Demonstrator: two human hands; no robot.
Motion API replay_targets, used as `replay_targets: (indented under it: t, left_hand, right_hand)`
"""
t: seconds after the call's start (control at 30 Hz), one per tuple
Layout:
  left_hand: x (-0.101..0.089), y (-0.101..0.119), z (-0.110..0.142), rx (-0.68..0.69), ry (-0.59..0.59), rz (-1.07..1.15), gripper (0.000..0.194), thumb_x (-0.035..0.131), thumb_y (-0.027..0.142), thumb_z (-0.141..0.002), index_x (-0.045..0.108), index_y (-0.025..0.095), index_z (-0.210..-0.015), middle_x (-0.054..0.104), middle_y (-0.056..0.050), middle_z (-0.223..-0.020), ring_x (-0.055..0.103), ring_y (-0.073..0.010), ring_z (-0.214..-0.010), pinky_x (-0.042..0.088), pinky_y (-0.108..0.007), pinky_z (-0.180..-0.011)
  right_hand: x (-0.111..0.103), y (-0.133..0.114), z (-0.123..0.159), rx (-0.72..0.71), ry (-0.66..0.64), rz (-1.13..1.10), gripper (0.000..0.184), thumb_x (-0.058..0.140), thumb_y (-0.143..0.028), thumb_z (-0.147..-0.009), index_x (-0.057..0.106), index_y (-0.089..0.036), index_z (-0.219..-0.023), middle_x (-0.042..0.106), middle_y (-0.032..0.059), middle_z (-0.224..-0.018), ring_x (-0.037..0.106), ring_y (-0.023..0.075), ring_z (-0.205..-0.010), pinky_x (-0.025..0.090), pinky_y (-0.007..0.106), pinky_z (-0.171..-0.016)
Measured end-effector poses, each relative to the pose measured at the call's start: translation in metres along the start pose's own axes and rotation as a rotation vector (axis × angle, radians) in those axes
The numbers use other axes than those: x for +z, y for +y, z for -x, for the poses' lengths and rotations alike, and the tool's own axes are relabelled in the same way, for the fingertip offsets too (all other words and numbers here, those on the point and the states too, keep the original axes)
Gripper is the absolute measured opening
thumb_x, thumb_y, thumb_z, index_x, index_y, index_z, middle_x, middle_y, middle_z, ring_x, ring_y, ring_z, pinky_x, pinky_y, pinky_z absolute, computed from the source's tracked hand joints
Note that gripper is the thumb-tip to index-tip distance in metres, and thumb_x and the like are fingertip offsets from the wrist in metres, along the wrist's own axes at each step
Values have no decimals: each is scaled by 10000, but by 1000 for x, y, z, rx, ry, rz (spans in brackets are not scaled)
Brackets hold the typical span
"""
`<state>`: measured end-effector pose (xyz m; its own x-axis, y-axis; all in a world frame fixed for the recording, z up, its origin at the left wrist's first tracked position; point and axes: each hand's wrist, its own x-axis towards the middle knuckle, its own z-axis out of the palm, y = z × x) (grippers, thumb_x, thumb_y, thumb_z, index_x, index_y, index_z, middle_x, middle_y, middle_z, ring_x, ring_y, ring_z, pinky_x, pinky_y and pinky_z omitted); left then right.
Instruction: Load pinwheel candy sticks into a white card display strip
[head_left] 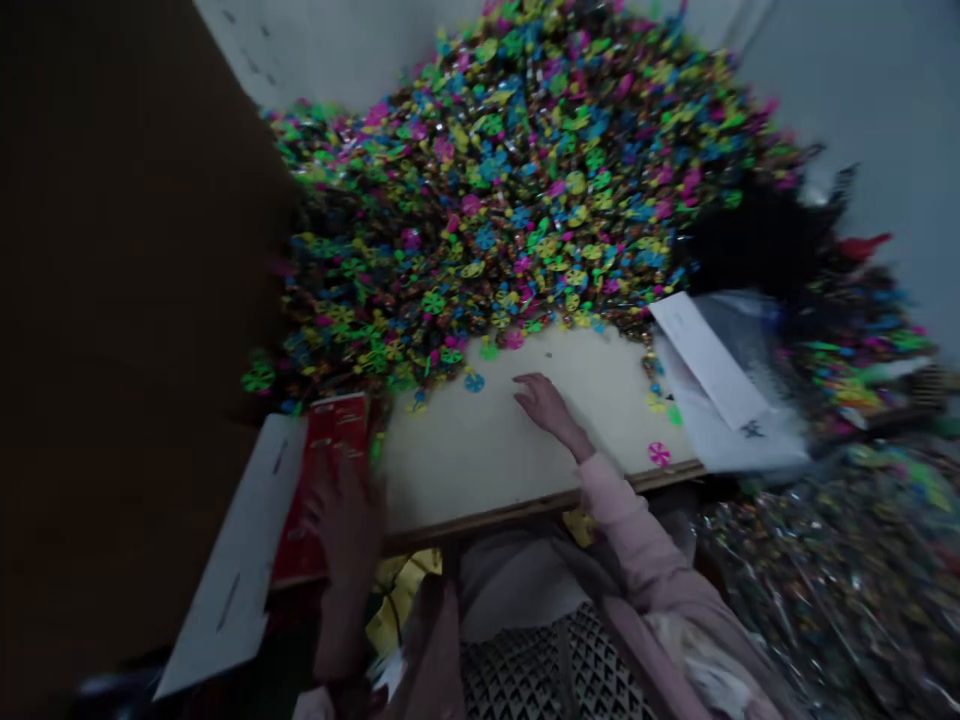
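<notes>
A huge heap of small colourful pinwheel-shaped plastic pieces (525,190) covers the far part of a pale board table (465,450). My right hand (544,405), in a pink sleeve, lies on the bare board with fingers stretched towards the heap's edge, holding nothing. My left hand (345,520) is blurred and rests over a red packet (330,450) at the board's left corner; its fingers seem spread. A single pink piece (659,454) and a blue piece (473,381) lie loose on the board.
A white cardboard sheet (232,570) leans at the left of the red packet. White paper and clear plastic bags (720,390) lie at the right. A dark brown wall (127,300) fills the left. Bags of more coloured pieces (832,560) pile up at the right.
</notes>
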<state>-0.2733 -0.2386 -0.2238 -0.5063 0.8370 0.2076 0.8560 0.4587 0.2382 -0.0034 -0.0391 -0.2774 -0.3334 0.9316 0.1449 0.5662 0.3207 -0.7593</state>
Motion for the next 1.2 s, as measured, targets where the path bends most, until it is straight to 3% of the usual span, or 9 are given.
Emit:
replay_targets:
  t: [0.17, 0.3, 0.4, 0.53, 0.67, 0.8, 0.9, 1.0, 1.2]
  left_hand:
    - [48, 82, -18, 377, -256, 384, 610, 466, 449, -892, 353, 201, -1438, 278, -185, -1506, 288, -345, -1379, 324, -547, -1061]
    - [64, 142, -39, 517, -438, 418, 550, 470, 412, -900, 418, 185, -1399, 293, -186, -1505, 280, -351, -1384, 307, -561, -1068]
    - [70, 183, -55, 632, -472, 494, 530, 490, 398, -899, 425, 198, -1386, 356, -180, -1467, 338, -325, -1357, 355, -530, -1046]
    - [64, 240, -62, 805, -381, 620, 519, 512, 381, -904, 402, 233, -1389, 413, -159, -1429, 404, -284, -1318, 395, -488, -1027]
    - [31, 277, -56, 894, -77, 746, 551, 529, 331, -912, 343, 271, -1427, 415, -143, -1438, 421, -251, -1310, 381, -441, -1047]
    - [21, 271, -50, 942, 70, 729, 583, 536, 262, -910, 314, 321, -1447, 468, -103, -1414, 449, -222, -1293, 355, -403, -1062]
    - [58, 241, -43, 948, -62, 493, 531, 473, 298, -933, 339, 297, -1446, 498, -103, -1405, 460, -237, -1287, 319, -443, -1073]
    - [108, 202, -32, 839, -239, 171, 481, 410, 319, -935, 431, 257, -1411, 446, -102, -1456, 390, -297, -1341, 249, -540, -1086]
    - [147, 159, -10, 837, -278, 4, 527, 388, 387, -917, 408, 257, -1428, 296, -65, -1543, 195, -315, -1438, 184, -565, -1107]
  right_hand:
    - [-99, 51, -40, 285, 381, 295, 483, 544, -298, -825, 520, -181, -1293, 504, 149, -1302, 413, 277, -1247, 332, 458, -1054]
    - [-186, 106, -2, 652, 477, 603, 880, 608, -451, -784, 190, -141, -1493, 187, 234, -1530, 133, 407, -1408, 172, 654, -1062]
    - [-223, 136, 31, 694, 408, 713, 708, 485, -405, -885, 241, -105, -1478, 260, 255, -1508, 227, 398, -1390, 186, 664, -1051]
    - [-233, 142, 51, 511, 419, 806, 471, 287, -120, -931, 458, -132, -1371, 507, 152, -1386, 442, 257, -1290, 162, 536, -1139]
    - [-183, 110, 68, 20, 431, 869, 503, 321, -53, -909, 466, -204, -1367, 561, 79, -1349, 413, 222, -1324, 148, 551, -1161]
    - [-94, 72, 82, -388, 138, 792, 388, 462, -172, -927, 503, -258, -1303, 591, 45, -1305, 476, 199, -1260, 279, 513, -1135]
    - [-75, 63, 77, -556, 75, 662, 237, 486, -286, -938, 597, -263, -1146, 686, 18, -1122, 598, 154, -1069, 354, 438, -1094]
    - [-132, 79, 49, -289, 305, 507, 250, 451, -230, -936, 629, -255, -1110, 713, 30, -1055, 634, 142, -994, 401, 377, -1038]
    - [-334, 153, -26, 464, 832, 408, 417, 326, -312, -908, 642, -143, -1121, 707, 100, -1040, 650, 196, -922, 496, 308, -833]
